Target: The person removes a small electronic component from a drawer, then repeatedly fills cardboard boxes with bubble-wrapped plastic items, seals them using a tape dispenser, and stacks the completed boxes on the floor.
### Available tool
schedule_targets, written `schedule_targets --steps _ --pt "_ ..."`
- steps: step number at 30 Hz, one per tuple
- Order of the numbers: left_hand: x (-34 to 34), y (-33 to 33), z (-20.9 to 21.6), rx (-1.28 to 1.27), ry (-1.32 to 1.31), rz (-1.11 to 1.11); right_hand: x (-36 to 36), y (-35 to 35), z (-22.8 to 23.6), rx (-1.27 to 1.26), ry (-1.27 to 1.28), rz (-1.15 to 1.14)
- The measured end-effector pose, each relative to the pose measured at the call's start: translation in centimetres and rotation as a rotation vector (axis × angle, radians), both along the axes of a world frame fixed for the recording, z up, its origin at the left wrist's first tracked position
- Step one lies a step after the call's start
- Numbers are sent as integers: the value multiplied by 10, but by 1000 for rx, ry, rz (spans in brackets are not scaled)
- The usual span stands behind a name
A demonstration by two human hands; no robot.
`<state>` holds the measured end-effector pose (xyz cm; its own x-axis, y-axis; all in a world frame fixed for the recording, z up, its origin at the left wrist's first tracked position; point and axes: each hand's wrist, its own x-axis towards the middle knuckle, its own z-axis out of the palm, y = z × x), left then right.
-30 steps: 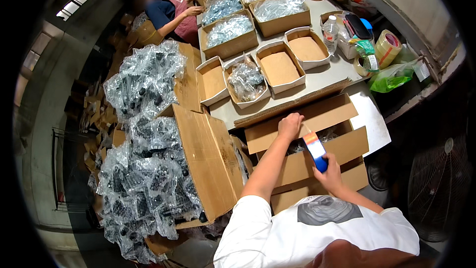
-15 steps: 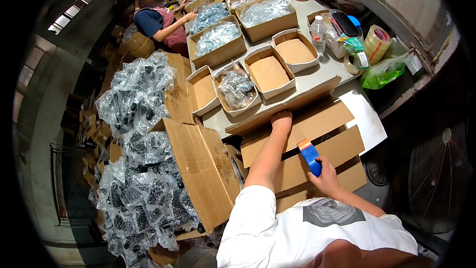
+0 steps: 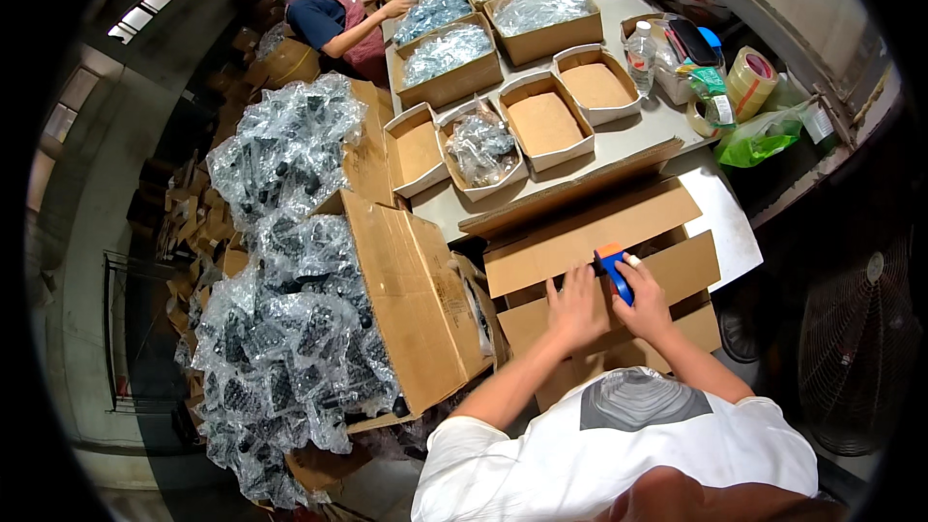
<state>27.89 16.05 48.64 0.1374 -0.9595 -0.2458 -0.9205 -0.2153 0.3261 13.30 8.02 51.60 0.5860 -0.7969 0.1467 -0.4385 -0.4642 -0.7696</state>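
A cardboard box (image 3: pixel 667 266) with its flaps up lies in front of me. My left hand (image 3: pixel 577 311) is on its near flaps, fingers stretched out and spread, holding nothing. Just to its right, my right hand (image 3: pixel 642 304) grips a blue tape dispenser (image 3: pixel 616 274) with an orange end. The dispenser is over the gap between the flaps, close to my left fingertips. Beyond rises the box's tall far flap (image 3: pixel 580 188).
To the left, a large open carton (image 3: pixel 411 300) stands beside a heap of plastic-wrapped black items (image 3: pixel 280 329). Small open boxes (image 3: pixel 546 126) line the table, and tape rolls (image 3: pixel 749 82) lie at far right. A co-worker (image 3: pixel 338 24) handles bagged goods at far left.
My left hand has drawn back from beside the tall far flap onto the near flaps. My right hand has lifted the tape dispenser slightly up and beside it. The view has shifted a little.
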Motion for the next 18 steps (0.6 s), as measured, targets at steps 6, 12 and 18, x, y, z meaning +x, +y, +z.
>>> schedule_targets --steps 6,12,18 --pt "-32 15 -63 -207 -503 74 10 9 9 -39 -4 46" --pt "-32 -9 -20 -80 -245 99 6 4 16 -11 2 -11" --pt "-25 -10 -44 -222 -217 201 8 13 11 -63 29 11"
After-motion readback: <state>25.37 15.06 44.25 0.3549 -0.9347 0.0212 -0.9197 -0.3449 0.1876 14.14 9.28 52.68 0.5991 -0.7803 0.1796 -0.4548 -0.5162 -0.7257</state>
